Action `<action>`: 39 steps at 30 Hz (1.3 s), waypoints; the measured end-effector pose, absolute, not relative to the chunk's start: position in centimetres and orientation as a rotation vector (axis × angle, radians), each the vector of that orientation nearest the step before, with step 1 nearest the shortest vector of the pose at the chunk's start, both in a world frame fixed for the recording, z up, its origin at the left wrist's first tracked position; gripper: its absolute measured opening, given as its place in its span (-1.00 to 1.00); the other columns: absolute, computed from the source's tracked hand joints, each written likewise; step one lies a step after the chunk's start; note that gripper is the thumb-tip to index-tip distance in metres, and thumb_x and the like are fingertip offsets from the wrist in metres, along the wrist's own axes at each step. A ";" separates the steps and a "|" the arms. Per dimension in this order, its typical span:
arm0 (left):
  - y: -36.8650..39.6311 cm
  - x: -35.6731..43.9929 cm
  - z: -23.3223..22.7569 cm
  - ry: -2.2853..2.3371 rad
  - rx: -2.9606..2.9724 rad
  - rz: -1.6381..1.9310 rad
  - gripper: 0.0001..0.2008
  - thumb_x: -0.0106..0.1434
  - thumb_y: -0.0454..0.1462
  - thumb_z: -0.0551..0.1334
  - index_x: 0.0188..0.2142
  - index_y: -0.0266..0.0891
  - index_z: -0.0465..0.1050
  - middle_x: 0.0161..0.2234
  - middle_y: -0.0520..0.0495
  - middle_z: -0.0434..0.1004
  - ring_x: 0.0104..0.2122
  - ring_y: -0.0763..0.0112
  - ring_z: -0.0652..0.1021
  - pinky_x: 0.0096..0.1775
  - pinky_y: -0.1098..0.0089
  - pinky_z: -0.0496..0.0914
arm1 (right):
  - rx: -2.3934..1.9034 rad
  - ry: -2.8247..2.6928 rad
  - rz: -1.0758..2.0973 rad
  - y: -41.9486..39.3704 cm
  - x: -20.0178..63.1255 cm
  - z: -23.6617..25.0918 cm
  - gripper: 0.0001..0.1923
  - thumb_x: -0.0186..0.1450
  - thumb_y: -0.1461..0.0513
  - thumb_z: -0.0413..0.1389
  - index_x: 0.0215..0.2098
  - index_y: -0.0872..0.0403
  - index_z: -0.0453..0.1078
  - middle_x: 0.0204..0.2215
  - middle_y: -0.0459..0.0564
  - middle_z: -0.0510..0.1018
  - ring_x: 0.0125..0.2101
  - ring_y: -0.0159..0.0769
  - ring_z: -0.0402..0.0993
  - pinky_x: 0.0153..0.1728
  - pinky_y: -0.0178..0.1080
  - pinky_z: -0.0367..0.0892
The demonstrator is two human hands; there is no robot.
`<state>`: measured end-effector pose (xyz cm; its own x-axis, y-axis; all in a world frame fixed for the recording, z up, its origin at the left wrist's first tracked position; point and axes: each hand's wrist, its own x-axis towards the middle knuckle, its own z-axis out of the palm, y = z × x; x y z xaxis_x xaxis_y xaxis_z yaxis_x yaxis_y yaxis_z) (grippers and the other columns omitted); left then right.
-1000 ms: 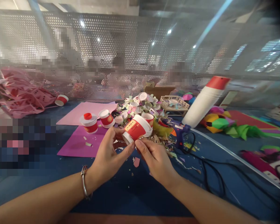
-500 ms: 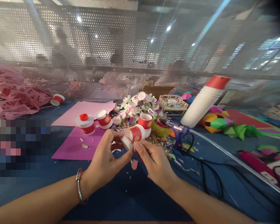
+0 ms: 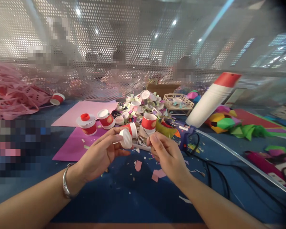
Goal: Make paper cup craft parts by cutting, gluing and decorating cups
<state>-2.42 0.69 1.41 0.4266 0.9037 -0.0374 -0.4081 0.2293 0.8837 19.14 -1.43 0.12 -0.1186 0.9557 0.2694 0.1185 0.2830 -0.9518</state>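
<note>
Holding the small red and white paper cup (image 3: 132,129) in front of me, over the blue table (image 3: 124,203), I have it tilted on its side. My left hand (image 3: 102,152) has its fingers bent around the left side of this cup, and a white round piece (image 3: 126,139) at its near end is turned toward me. Whether this piece is joined to the cup, I cannot tell. On my left wrist there is a silver bracelet (image 3: 66,183).

My right hand (image 3: 168,152) is just beside, with thumb and first finger pressed close together on a thin dark stick (image 3: 146,132); it is too small for me to say what it is exactly.

Behind the right fingers stands another red cup (image 3: 149,121), upright. To the left, on a purple sheet (image 3: 69,152), there is a cup with a red ring on top (image 3: 88,128), and near it a white-topped cup (image 3: 106,120). Farther back lies a big pile of cut paper pieces (image 3: 143,105). A blue glue gun (image 3: 184,140) lies to the right, and near it a tall stack of cups (image 3: 207,101) leans to the right.
</note>
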 end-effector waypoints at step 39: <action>0.1 -2.6 1.0 0.617 1.320 1.034 -0.59 0.24 -0.27 0.38 0.07 -0.15 0.42 -0.04 -0.14 0.54 -0.04 0.22 0.52 -0.02 0.25 0.45 | -1.157 -1.742 0.873 -1.9 18.6 0.1 -0.69 0.41 -0.05 0.10 -0.23 0.02 0.37 -0.53 -0.15 0.40 -0.52 -0.37 0.27 -0.52 -0.26 0.11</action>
<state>-2.61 0.08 1.02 0.4484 0.8751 0.1820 -0.2551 -0.0698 0.9644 18.56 -1.92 0.12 -0.2131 0.9397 0.2675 0.3478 0.3288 -0.8780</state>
